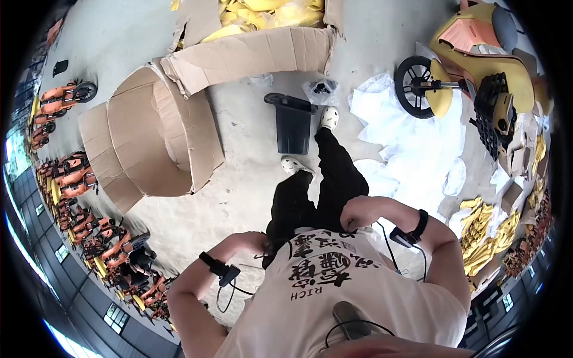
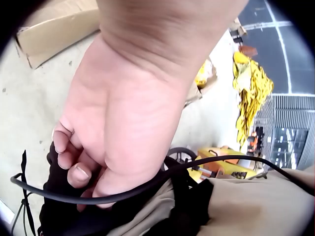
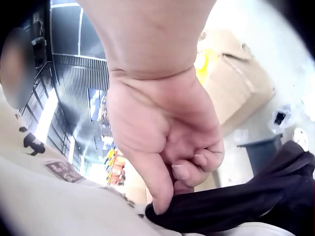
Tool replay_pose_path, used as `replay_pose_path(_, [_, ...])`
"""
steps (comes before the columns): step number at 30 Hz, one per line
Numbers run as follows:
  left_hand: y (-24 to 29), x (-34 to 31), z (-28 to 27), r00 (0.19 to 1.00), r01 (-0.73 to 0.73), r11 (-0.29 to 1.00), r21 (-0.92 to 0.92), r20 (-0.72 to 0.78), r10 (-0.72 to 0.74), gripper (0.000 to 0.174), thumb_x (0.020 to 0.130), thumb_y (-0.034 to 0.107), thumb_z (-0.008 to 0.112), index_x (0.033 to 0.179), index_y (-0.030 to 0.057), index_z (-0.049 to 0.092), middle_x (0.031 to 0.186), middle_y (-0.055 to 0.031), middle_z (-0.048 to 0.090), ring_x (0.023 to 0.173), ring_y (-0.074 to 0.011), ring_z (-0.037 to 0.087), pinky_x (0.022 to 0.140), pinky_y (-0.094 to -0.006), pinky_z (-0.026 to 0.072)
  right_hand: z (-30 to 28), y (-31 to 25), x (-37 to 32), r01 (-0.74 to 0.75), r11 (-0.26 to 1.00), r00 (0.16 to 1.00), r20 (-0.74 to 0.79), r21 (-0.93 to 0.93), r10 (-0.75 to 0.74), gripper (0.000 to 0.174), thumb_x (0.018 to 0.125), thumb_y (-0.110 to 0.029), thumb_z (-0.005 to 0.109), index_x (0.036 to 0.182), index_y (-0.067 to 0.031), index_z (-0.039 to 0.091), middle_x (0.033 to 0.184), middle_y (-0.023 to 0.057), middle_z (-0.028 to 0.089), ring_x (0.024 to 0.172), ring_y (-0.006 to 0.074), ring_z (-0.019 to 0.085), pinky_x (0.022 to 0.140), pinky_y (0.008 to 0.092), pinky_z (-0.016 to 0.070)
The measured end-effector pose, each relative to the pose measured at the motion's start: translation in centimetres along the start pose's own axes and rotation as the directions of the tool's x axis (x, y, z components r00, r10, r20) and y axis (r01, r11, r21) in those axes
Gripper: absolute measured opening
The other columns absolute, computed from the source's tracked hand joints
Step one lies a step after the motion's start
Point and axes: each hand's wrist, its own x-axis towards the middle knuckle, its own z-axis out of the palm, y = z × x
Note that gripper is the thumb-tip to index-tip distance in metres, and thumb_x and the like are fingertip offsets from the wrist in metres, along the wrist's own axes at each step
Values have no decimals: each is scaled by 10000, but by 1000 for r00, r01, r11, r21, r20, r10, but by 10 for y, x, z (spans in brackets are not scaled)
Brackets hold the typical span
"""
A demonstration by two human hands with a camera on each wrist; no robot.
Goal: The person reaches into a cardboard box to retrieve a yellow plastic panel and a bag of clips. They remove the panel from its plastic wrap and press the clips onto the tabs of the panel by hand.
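The person's left hand (image 1: 253, 243) is at the left hip, its fingers curled against the waist of the black trousers (image 2: 64, 206). In the left wrist view the thumb and fingers bunch at the dark fabric, their tips partly hidden behind a black cable (image 2: 162, 174). At the other hip, the right hand (image 3: 165, 128) pinches the trousers' top edge between thumb and curled fingers. A white printed T-shirt (image 1: 334, 280) hangs just above both hands. Between the feet, in white clogs (image 1: 329, 119), lies a black plastic bin (image 1: 292, 128).
An opened cardboard box (image 1: 137, 137) lies left, near a carton (image 1: 262, 56) of yellow parts. White plastic sheeting (image 1: 412, 155) covers floor at right, beside a yellow scooter (image 1: 501, 65). Orange scooters (image 1: 77, 176) line the left; yellow pieces (image 1: 477, 232) are heaped right.
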Motion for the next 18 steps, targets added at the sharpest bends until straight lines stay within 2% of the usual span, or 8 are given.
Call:
replay_pose_path(2, [10,-21,11,989,-43,997,67,147,33,264,840,353,665,995,151,736,889,-138,715,870,-307,679,762,-412,509,27,-20,21,115,991,947,307,-64,-90,185,788,-196,681,873,-38,728,762,139,686,725,278,649,661,394,479])
replay_pose_path(3, [2,65,-101,980,-157,978,135,145,137,270,830,370,674,977,154,742,885,-122,719,864,-307,683,744,-412,515,-56,57,35,62,997,951,305,-38,-48,185,788,-196,681,873,-38,728,762,139,686,725,278,649,661,394,479])
replay_pose_path(6, [-29,102,-205,964,-266,960,87,44,263,235,845,357,687,880,131,740,844,-64,716,785,-237,680,673,-350,500,-77,120,109,354,870,740,466,345,-485,214,877,-205,638,943,-15,710,809,110,708,754,206,662,663,355,491])
replay_pose_path(7, [-40,130,-249,905,-407,913,26,-119,408,220,811,321,729,863,107,728,784,-94,686,736,-251,664,647,-359,491,-105,135,128,142,887,767,517,440,-379,268,895,-246,635,959,5,703,826,93,711,752,160,655,659,328,504])
replay_pose_path(9, [-61,196,-334,751,-369,915,164,-527,398,337,742,209,788,1032,83,671,888,-113,636,883,-301,612,752,-388,478,-160,188,183,-84,927,932,357,366,-57,298,918,-315,604,1029,-52,689,913,75,702,805,173,658,711,329,521])
replay_pose_path(10, [-86,238,-372,624,-260,898,355,-648,437,467,701,157,796,1132,101,625,1060,-103,629,1054,-301,567,867,-401,465,-183,214,208,-90,987,995,-19,132,93,371,924,-365,597,1182,-100,629,982,88,678,948,221,641,802,370,516])
replay_pose_path(13, [-133,332,-461,517,32,778,627,-677,524,605,754,212,760,1316,158,543,1262,-74,560,1209,-308,482,1072,-454,347,-234,303,295,-488,844,804,-493,-223,334,671,838,-395,696,1365,-64,446,1342,158,485,1222,332,477,963,424,446])
replay_pose_path(18, [-196,412,-495,798,53,847,530,-532,283,604,890,317,632,1451,239,420,1280,-87,548,1266,-329,427,1114,-558,252,-246,392,379,-587,755,757,-530,-293,382,525,817,-157,653,1295,-11,493,1137,140,631,1118,295,565,918,373,468])
